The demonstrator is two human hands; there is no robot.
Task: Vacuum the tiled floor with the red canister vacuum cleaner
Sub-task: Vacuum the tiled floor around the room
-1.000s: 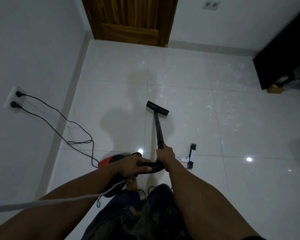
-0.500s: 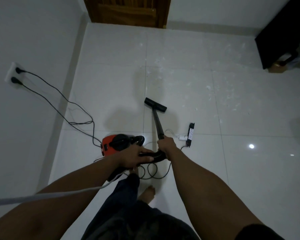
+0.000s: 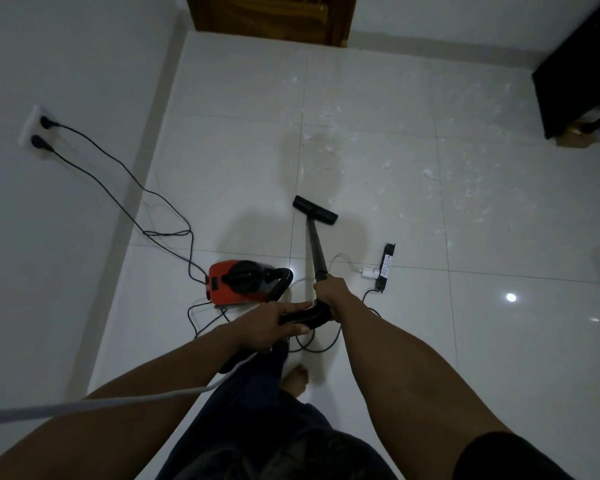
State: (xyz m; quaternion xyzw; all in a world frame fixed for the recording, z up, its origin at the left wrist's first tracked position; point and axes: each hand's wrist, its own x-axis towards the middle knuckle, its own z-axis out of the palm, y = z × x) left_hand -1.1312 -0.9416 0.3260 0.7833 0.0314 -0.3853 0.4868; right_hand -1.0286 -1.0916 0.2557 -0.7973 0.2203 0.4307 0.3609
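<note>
Glossy white tiled floor [image 3: 499, 358] shows a bright spot [image 3: 511, 297] of reflected light at right. A brown wooden door [image 3: 274, 12] stands in the far wall [image 3: 447, 22]; a double socket [image 3: 32, 128] sits on the left wall [image 3: 66, 237]. Dark furniture [image 3: 575, 64] fills the far right corner.

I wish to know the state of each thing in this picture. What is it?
red canister vacuum: upright, hose attached.
floor nozzle: flat on the tiled floor.
left hand: grips the hose.
right hand: grips the wand.
wall socket: two plugs inserted.
power strip: white adapter plugged in.
tiled floor: white debris scattered ahead.
</note>
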